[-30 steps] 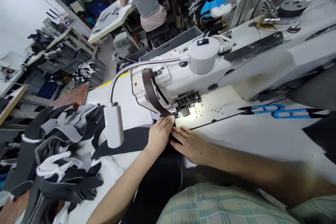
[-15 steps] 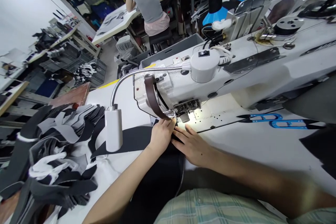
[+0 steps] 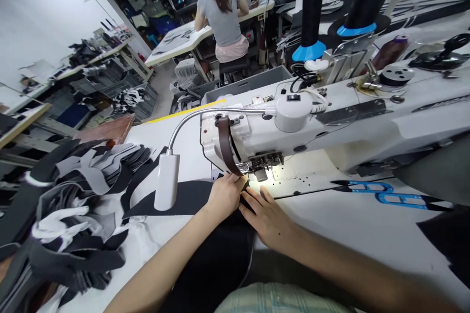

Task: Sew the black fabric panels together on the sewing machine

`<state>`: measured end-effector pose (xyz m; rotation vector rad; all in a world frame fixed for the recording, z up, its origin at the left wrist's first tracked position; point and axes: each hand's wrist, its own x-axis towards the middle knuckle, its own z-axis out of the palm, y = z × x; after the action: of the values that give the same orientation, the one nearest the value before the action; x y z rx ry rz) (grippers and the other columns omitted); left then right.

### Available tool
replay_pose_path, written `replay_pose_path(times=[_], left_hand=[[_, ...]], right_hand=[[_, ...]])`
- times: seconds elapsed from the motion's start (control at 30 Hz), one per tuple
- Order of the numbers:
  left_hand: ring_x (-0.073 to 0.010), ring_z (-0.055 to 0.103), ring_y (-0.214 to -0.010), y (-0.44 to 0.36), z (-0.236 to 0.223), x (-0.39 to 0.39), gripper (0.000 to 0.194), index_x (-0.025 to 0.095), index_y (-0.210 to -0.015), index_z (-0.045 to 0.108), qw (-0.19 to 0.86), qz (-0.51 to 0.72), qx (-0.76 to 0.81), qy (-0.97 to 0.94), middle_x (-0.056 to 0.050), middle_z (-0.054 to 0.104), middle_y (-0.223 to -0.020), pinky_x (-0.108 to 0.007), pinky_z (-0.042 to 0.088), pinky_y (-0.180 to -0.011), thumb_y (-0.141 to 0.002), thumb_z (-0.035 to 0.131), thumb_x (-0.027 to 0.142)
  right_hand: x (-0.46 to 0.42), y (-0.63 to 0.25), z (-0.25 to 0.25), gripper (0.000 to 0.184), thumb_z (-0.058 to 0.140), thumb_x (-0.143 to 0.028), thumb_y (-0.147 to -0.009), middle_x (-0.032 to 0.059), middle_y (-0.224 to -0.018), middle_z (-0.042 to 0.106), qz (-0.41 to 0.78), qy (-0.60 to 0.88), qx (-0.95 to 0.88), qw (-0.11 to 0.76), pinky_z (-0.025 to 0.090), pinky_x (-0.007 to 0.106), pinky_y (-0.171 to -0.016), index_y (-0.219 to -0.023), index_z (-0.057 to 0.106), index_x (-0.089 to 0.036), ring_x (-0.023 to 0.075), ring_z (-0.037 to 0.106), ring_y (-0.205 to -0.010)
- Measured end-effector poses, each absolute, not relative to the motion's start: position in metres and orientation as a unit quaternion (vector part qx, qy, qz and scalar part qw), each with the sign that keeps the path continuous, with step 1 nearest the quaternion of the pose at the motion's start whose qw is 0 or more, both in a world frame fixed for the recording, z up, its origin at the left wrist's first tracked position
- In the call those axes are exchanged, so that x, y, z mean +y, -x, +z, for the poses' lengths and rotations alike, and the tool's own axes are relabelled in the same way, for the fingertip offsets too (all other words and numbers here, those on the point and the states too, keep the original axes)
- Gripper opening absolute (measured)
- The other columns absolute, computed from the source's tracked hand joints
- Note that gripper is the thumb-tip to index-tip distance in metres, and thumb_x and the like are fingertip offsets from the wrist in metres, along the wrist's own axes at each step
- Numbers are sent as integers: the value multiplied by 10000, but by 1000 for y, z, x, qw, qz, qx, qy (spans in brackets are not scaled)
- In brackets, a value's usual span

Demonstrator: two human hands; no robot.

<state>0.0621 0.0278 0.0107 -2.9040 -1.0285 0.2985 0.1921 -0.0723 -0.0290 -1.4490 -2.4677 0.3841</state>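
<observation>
Under the head of a white sewing machine [image 3: 249, 142] lies a piece of black fabric [image 3: 216, 254], draping down toward my lap. My left hand [image 3: 225, 195] has its fingers closed on the fabric's edge, just left of the presser foot; the fingertips are partly hidden. My right hand [image 3: 267, 217] rests to the right, its fingers stretched out and pressed flat at the fabric's edge, close to my left fingertips. A brown strip [image 3: 225, 144] curves down the machine's front to the lit needle area. The needle itself cannot be made out.
A white lamp [image 3: 167, 183] on a bendable neck hangs left of my hands. Blue thread snips [image 3: 370, 187] lie on the table at right. Grey and black fabric strips [image 3: 99, 171] are heaped at left. Black thread cones [image 3: 312, 19] stand behind. Another person [image 3: 225, 19] sits farther off.
My view has tilted upward, showing more of the thread cones. Both hands stay by the presser foot; the right fingers have spread slightly.
</observation>
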Motion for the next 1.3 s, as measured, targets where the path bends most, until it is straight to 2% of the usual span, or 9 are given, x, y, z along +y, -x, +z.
replay_pose_path(times=[0.17, 0.3, 0.47, 0.77, 0.87, 1.0, 1.07, 1.17, 1.3], left_hand=[[-225, 610, -889, -62, 30, 27, 176, 137, -909, 611, -3, 139, -305, 942, -114, 635, -1005, -318, 509, -686, -840, 450, 136], [-204, 626, -851, -62, 37, 25, 198, 141, -941, 602, -33, 176, -297, 938, -107, 637, -990, -305, 512, -687, -824, 446, 112], [-232, 646, -842, -66, 40, 25, 235, 122, -1013, 593, -29, 214, -296, 931, -107, 655, -935, -314, 504, -669, -814, 469, 112], [-265, 641, -820, -76, 31, 35, 165, 102, -852, 628, 11, 167, -260, 951, -143, 660, -838, -365, 482, -708, -793, 474, 104], [-237, 641, -844, -59, 37, 41, 185, 132, -923, 628, 6, 128, -266, 955, -108, 674, -869, -354, 475, -737, -867, 456, 169], [-210, 646, -817, -29, 56, 51, 204, 153, -990, 619, 43, 101, -325, 939, -74, 683, -836, -363, 468, -811, -890, 515, 298], [-203, 650, -754, -26, 63, 46, 232, 153, -1013, 616, 39, 130, -321, 937, -66, 676, -792, -338, 484, -735, -911, 478, 310], [-206, 653, -682, -38, 66, 26, 300, 134, -1169, 556, 15, 186, -288, 939, -78, 671, -787, -286, 465, -564, -912, 420, 206], [-219, 670, -700, -58, 57, 4, 339, 110, -1190, 530, -25, 244, -297, 923, -97, 673, -816, -277, 483, -549, -862, 446, 123]], right_hand=[[-71, -191, -31, 437, 459, -84, -824, 225, -1291, 539, 84, 507, -844, 150, 319, 537, -1071, -1249, 559, -82, 316, 436, -1276], [-74, -191, -31, 408, 482, -100, -818, 223, -1255, 564, 61, 505, -845, 162, 344, 510, -1063, -1213, 578, -72, 310, 471, -1243], [-73, -191, -36, 390, 469, -80, -812, 217, -1246, 572, 22, 502, -847, 173, 384, 489, -1045, -1183, 590, -67, 311, 492, -1225], [-65, -189, -50, 416, 461, -63, -822, 245, -1271, 546, -54, 506, -839, 191, 405, 448, -1038, -1230, 526, -18, 298, 509, -1210], [-70, -185, -49, 342, 467, -56, -824, 214, -1144, 614, -76, 513, -831, 202, 446, 413, -1002, -1154, 553, -30, 288, 558, -1152], [-79, -181, -45, 171, 486, -9, -820, 112, -866, 664, -72, 511, -836, 188, 459, 351, -991, -890, 586, -129, 244, 630, -1039], [-82, -180, -44, 157, 495, -5, -820, 143, -906, 677, -77, 506, -841, 176, 475, 354, -969, -858, 583, -128, 247, 638, -1027], [-85, -179, -44, 126, 517, -36, -817, 217, -1007, 677, -92, 489, -852, 163, 491, 388, -940, -884, 614, -82, 281, 637, -1034], [-86, -178, -45, 185, 526, -80, -816, 262, -1052, 665, -99, 474, -862, 147, 488, 430, -935, -942, 650, -24, 313, 634, -1036]])
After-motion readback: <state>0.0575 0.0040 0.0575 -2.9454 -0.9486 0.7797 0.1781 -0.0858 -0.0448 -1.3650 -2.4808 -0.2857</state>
